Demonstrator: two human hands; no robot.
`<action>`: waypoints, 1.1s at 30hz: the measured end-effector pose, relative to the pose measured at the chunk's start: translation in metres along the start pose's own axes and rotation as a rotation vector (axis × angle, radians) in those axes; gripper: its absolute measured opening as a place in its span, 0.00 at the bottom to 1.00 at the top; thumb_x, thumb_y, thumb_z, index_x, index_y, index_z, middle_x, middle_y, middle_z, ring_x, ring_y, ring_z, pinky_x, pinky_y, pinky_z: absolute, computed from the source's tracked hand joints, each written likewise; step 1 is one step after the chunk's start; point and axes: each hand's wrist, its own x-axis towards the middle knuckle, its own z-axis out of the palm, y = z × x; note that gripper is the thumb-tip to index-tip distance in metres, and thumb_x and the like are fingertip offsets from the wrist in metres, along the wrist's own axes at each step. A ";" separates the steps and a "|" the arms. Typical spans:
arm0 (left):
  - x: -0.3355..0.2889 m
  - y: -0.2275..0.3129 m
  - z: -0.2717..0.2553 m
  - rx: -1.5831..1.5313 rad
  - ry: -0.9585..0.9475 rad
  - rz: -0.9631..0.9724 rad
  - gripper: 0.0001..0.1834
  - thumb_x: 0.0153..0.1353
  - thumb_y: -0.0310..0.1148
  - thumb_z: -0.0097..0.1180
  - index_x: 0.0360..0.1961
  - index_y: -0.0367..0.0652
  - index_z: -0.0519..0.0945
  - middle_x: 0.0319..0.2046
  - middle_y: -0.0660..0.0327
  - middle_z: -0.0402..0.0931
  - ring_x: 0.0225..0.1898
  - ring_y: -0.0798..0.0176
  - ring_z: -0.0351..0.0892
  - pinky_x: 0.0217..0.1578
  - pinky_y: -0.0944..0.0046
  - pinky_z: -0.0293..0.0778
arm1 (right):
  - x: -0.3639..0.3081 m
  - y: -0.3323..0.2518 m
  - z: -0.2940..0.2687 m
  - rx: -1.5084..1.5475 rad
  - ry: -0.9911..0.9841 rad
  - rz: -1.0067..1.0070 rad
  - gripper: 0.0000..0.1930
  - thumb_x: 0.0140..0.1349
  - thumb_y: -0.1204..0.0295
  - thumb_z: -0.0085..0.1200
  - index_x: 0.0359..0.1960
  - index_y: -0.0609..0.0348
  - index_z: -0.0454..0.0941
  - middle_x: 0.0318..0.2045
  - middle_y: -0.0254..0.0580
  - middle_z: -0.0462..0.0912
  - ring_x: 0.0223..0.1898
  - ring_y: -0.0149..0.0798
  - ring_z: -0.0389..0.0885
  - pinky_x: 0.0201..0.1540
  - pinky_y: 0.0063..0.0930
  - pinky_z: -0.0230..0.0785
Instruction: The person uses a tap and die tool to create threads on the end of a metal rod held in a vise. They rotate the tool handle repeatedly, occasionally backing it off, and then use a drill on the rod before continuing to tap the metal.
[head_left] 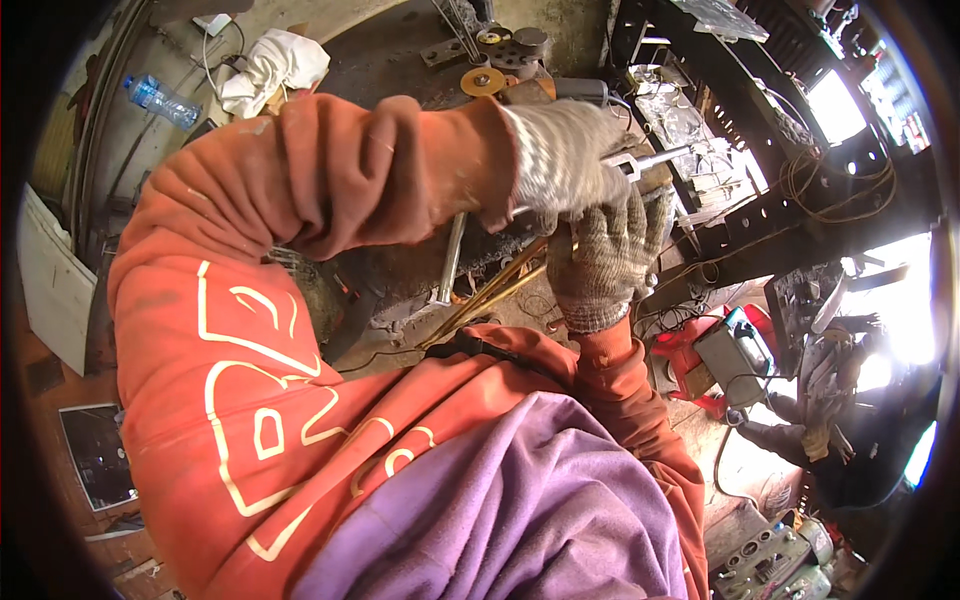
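My left hand (572, 155), in a knitted grey-white glove, reaches across from the left and is blurred by motion. Its fingers close round a metal tool (630, 165) with a slim silver rod pointing right; the exact kind is unclear. Just below, my right hand (603, 262) wears a dirty grey knitted glove. Its fingers curl upward around something they mostly hide, close to the left hand. Behind the hands lies an angle grinder (580, 91) beside a yellow-brown disc (483, 81). A metal tube (453, 260) and several brass-coloured rods (492, 300) lie lower left of them.
A perforated dark steel beam (735, 228) runs along the right, with coiled wire (835, 190) on it. Below it stands a red machine with a grey box (735, 352). A plastic bottle (162, 101) and white cloth (275, 72) lie far left. Grey machinery (775, 562) fills the lower right.
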 end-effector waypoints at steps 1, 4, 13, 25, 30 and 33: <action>-0.005 0.000 -0.008 -0.112 -0.040 -0.066 0.22 0.70 0.42 0.57 0.61 0.45 0.79 0.44 0.45 0.85 0.34 0.48 0.89 0.36 0.55 0.85 | 0.002 -0.002 0.000 0.001 -0.001 0.004 0.18 0.60 0.65 0.68 0.50 0.56 0.83 0.53 0.48 0.83 0.58 0.57 0.78 0.72 0.67 0.55; -0.007 -0.006 -0.018 -0.335 -0.126 -0.195 0.18 0.70 0.33 0.56 0.60 0.43 0.80 0.49 0.49 0.84 0.37 0.49 0.88 0.39 0.58 0.87 | 0.008 -0.007 0.000 0.079 0.021 0.015 0.18 0.58 0.66 0.69 0.50 0.56 0.83 0.53 0.47 0.83 0.57 0.57 0.79 0.73 0.65 0.55; 0.003 0.020 -0.048 0.448 -0.147 0.222 0.17 0.66 0.43 0.58 0.43 0.40 0.86 0.35 0.46 0.85 0.43 0.44 0.86 0.47 0.48 0.79 | 0.008 -0.007 -0.004 0.073 -0.008 0.038 0.21 0.54 0.66 0.68 0.50 0.55 0.83 0.52 0.49 0.82 0.60 0.57 0.78 0.73 0.68 0.54; 0.010 0.018 -0.030 0.730 -0.046 0.638 0.11 0.58 0.38 0.63 0.37 0.43 0.85 0.33 0.51 0.85 0.39 0.46 0.87 0.41 0.48 0.81 | 0.013 -0.007 -0.008 0.019 0.009 0.086 0.20 0.58 0.64 0.67 0.50 0.58 0.83 0.51 0.52 0.82 0.57 0.57 0.79 0.73 0.65 0.54; -0.006 -0.009 -0.027 0.426 0.113 0.362 0.20 0.64 0.49 0.59 0.33 0.40 0.84 0.28 0.49 0.84 0.33 0.44 0.86 0.34 0.49 0.80 | 0.018 -0.022 -0.017 0.178 -0.145 0.002 0.22 0.58 0.62 0.69 0.52 0.56 0.82 0.53 0.52 0.82 0.56 0.57 0.79 0.70 0.63 0.57; -0.025 -0.040 -0.022 0.074 0.025 -0.081 0.25 0.68 0.52 0.54 0.31 0.38 0.81 0.22 0.52 0.81 0.24 0.50 0.82 0.28 0.51 0.76 | 0.026 -0.034 -0.034 0.191 -0.147 -0.015 0.25 0.53 0.62 0.69 0.52 0.53 0.81 0.61 0.53 0.76 0.58 0.59 0.78 0.69 0.65 0.61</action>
